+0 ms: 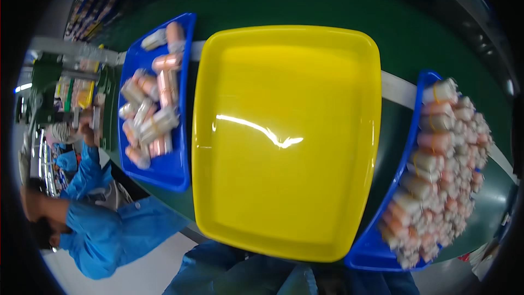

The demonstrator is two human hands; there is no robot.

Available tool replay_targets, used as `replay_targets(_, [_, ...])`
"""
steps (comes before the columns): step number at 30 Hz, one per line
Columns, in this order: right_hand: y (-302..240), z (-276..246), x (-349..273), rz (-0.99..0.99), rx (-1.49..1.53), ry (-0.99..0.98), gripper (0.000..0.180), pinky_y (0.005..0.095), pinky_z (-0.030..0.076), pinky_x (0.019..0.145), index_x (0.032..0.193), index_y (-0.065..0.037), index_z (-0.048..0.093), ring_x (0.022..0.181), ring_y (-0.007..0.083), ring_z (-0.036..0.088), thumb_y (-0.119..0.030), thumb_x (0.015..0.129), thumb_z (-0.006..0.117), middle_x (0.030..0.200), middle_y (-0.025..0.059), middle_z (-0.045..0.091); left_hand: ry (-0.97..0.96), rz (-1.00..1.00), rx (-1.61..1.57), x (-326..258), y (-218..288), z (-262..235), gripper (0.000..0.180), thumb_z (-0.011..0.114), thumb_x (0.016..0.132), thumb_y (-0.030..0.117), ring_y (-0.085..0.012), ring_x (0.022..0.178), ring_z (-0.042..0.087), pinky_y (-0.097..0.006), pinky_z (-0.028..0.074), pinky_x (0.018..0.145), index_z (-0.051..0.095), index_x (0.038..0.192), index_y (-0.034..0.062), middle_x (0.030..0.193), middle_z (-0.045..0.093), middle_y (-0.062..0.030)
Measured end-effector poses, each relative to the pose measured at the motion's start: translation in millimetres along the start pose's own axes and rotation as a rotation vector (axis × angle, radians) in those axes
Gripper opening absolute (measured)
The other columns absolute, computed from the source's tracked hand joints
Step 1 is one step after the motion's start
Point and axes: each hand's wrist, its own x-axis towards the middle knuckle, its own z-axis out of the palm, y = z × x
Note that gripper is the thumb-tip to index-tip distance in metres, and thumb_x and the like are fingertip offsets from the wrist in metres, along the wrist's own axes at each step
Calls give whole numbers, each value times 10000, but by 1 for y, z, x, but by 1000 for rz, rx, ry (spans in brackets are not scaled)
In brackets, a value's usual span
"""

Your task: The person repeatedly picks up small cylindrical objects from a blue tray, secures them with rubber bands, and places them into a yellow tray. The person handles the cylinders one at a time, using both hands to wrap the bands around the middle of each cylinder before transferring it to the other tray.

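Large yellow plastic tray [284,131] dead centre on the green conveyor belt [426,33], empty, glossy, with a streak of lamp glare across its floor. Probably light and fairly stiff, though likely to flex if lifted by one corner; smooth and slippery on the flat, so best gripped at the raised rolled rim, one long side in each hand. Just beside it on the left, a blue tray [169,172] partly filled with bundled pink and white tubes [150,114]; on the right, a second blue tray [406,153] heaped with the same banded bundles [447,180], its outer edge bent and smeared by the lens. Neither own hand in view: no telling how far the fingers are spread or whether anything is held. Near rim of the yellow tray met by blue clothing [240,273] at the lower edge. Far left, a co-worker's blue sleeve [103,229], blurred.
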Motion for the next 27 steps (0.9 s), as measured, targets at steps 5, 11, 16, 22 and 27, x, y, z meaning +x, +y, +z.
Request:
replay_targets(5, [-4, 0, -7, -31, -17, 39, 207, 380, 537, 735, 1007, -51, 632, 777, 322, 650, -100, 807, 616, 846, 120, 664, 408, 234, -216, 10, 31, -38, 165, 519, 984, 174, -98, 673, 501, -240, 389, 574, 590, 980, 25, 781, 572, -12])
replay_targets(11, [-5, -8, -8, -51, -19, 63, 218, 381, 539, 746, 1020, -51, 631, 789, 330, 653, -100, 807, 616, 856, 126, 669, 743, 378, -565, -43, 158, -156, 157, 502, 990, 162, -57, 630, 456, -218, 364, 559, 590, 992, 32, 742, 537, -9])
replay_targets(16, [-5, -19, -10, -89, -27, 55, 228, 382, 541, 755, 1030, -51, 630, 799, 336, 656, -100, 808, 616, 865, 131, 672, 875, 674, -332, -48, 265, -207, 157, 527, 964, 115, -78, 627, 469, -223, 349, 556, 622, 923, -3, 760, 559, -24])
replay_targets(22, [-7, -28, -7, -142, 3, 90, 239, 382, 543, 766, 1042, -50, 629, 811, 344, 658, -101, 809, 616, 875, 136, 677, 698, 545, 122, 8, 362, -236, 285, 619, 920, 293, -310, 1059, 512, -412, 384, 918, 680, 1064, 55, 1115, 603, -130])
replay_targets(27, [-20, -50, 6, -358, 108, 99, 249, 383, 545, 775, 1052, -50, 628, 821, 350, 661, -101, 809, 617, 883, 141, 681, 961, 567, 189, 17, 383, -218, 399, 646, 883, 398, -398, 1181, 426, -492, 322, 1005, 657, 1145, 98, 1318, 462, -212])
